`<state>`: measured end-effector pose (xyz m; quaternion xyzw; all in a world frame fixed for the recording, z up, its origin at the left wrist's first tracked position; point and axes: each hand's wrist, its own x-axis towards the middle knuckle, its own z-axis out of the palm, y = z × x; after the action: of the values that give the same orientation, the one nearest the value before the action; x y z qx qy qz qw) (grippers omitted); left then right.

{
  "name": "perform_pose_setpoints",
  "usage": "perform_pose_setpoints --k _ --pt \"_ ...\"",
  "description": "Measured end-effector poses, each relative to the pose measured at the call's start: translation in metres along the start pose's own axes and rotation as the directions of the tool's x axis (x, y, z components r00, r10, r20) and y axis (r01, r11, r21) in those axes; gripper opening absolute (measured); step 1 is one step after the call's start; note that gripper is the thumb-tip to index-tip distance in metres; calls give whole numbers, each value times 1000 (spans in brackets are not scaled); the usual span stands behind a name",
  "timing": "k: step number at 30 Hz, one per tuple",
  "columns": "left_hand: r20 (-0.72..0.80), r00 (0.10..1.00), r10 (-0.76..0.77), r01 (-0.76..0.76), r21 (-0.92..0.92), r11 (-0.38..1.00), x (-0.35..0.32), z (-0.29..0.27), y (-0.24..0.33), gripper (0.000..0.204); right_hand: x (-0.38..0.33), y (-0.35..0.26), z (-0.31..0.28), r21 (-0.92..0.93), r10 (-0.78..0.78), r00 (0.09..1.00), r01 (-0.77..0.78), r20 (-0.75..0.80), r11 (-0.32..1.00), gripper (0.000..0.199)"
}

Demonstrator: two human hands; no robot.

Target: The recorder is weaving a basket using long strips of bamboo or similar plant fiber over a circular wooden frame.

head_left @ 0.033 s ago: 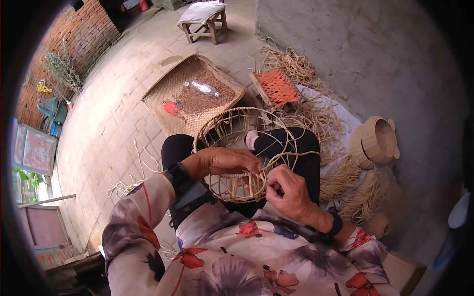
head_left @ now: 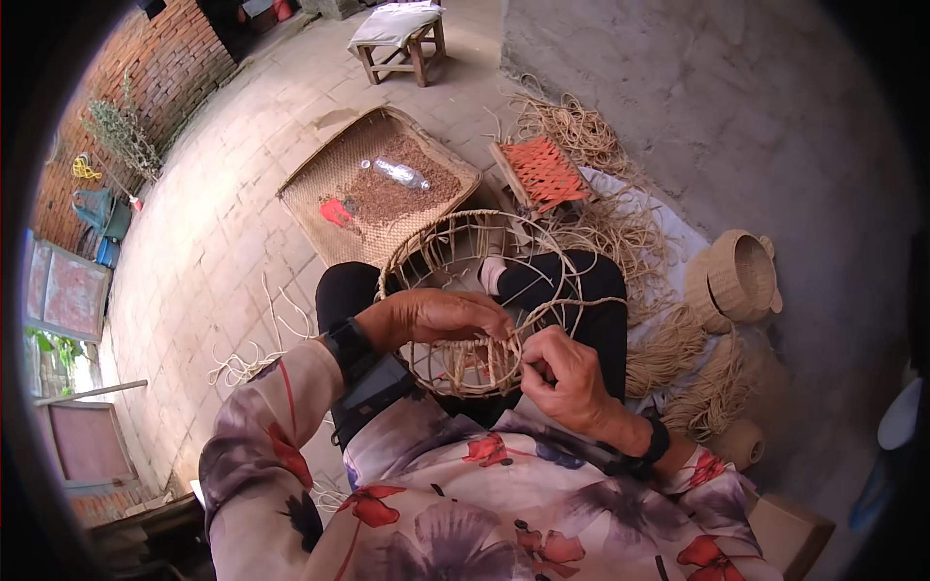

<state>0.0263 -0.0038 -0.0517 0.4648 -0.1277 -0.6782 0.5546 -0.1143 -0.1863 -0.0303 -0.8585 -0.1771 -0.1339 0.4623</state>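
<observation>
On my lap leans a half-woven basket frame of thin ribs bound with straw-coloured cord. My left hand reaches over its near part, fingertips curled around the bound rim. Just right of that rim, my right hand is closed in a pinch, seemingly on a strand of the cord; the fingertips hide its end. A loose length of cord loops above my right hand and across my right knee. Wrapped strands show on the frame between the two hands.
Ahead lies a square woven tray with brown bits and a clear bottle. Beside it stands a low stool with orange webbing. Cord bundles and finished baskets are at right. A cloth-topped stool stands farther off.
</observation>
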Motion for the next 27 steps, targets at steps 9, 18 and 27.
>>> perform_pose_setpoints --k 9,18,27 --pt "40 999 33 -34 31 999 3 -1 -2 28 -8 -9 -13 518 539 739 -670 403 532 23" --pt "-26 999 30 -30 -15 999 -1 3 2 28 18 -27 -8 741 571 670 -654 474 153 27" --pt "-41 995 96 -95 32 995 9 1 -6 26 23 -19 -3 557 662 656 -723 364 409 22"
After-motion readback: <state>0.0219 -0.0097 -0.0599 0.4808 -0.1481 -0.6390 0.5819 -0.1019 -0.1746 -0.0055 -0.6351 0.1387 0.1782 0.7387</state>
